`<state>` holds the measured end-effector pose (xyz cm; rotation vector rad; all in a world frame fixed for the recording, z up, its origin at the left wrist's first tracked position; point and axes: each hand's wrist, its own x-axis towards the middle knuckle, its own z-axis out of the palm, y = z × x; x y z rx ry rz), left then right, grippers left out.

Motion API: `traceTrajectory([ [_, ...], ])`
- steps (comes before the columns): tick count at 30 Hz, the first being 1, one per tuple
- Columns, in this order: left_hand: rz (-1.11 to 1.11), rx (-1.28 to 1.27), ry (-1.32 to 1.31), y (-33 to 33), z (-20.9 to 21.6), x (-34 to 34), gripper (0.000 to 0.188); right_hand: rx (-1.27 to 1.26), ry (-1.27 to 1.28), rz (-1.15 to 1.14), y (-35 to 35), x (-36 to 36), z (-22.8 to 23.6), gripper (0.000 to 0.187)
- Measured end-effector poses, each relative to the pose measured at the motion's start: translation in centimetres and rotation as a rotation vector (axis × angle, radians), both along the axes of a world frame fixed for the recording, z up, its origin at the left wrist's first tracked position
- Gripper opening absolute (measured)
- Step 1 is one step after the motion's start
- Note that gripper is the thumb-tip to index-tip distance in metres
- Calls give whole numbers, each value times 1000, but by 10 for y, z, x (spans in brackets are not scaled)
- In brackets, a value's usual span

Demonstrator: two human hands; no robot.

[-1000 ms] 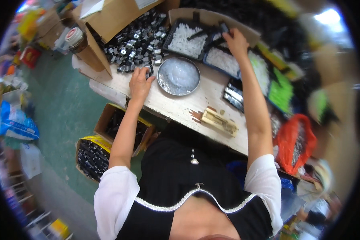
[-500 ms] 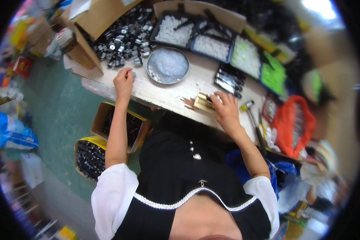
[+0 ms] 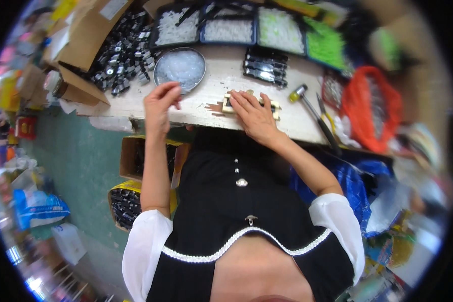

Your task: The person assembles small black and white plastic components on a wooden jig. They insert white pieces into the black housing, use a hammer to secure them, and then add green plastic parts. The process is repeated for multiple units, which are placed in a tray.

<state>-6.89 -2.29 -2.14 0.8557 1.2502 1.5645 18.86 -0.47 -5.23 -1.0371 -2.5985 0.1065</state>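
Note:
My left hand (image 3: 161, 108) is raised over the worktable's front part, just below the round metal bowl (image 3: 202, 75) of clear, whitish contents. Its fingers are bent together; whether something small sits between them cannot be made out. My right hand (image 3: 256, 116) lies over a small cream-coloured block (image 3: 228, 104) with a dark piece in it, fingers across its top and far edge. Parts of the block are hidden under the hand. Several shiny black parts (image 3: 265, 68) lie in a row beyond it.
A heap of black-and-silver metal pieces (image 3: 118, 60) is at the back left. Trays of white pieces (image 3: 229, 31) and green pieces (image 3: 324, 45) line the back. A hammer (image 3: 314, 116), yellow-handled pliers (image 3: 327, 113) and a red bag (image 3: 357, 110) are at right. Boxes (image 3: 131, 156) stand below the left edge.
The view has shifted. My left hand has moved from beside the metal heap to below the bowl. My right hand has slid farther over the cream-coloured block, which now lies straighter.

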Motion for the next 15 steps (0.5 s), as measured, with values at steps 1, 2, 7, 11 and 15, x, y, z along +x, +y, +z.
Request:
traceTrajectory([
  [1, -75, -13, -2, 5, -3, 15, 17, -39, 68, 14, 3, 2, 1, 37],
  [2, -121, -31, 2, 9, -4, 30, 17, -106, 214, -3, 6, 4, 1, 34],
  [7, -230, 33, 465, 24, -21, 94, 12, -347, 745, -110, 14, 15, -4, 19],
  [11, -178, 160, 934, 30, -32, 106, 8, -185, 689, -94, 12, 12, -7, 15],
  [15, -376, -230, 386, 33, -27, 86, 9, -151, 658, -91, 10, 11, -5, 14],
])
